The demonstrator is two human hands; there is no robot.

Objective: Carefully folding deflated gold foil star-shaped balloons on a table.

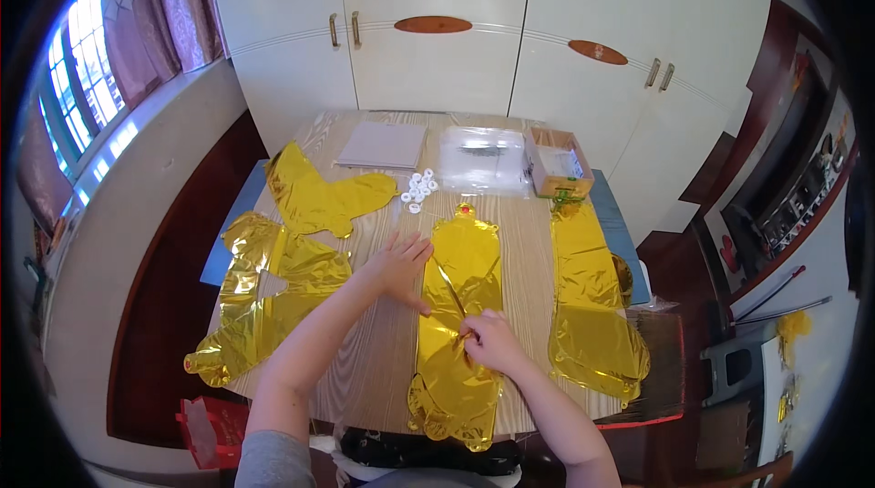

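A flat gold foil balloon (463,256) lies lengthwise on the wooden table in front of me, its scalloped lower end towards me. My left hand (401,271) rests with fingers outstretched at the balloon's left edge, fingertips on the foil and thumb apart. Closed around a gathered bit of foil near the middle is my right hand (490,340); the foil wrinkles there, and its fingertips are partly hidden. A raised crease slants from between the hands down to the right fingers.
More flat gold foil balloons lie left (314,192), nearer left (264,297) and right (592,306). Behind are small white rings (419,187), a pale flat pad (383,143), clear plastic packets (483,160) and an open box (558,169). A red bag (214,433) hangs low left.
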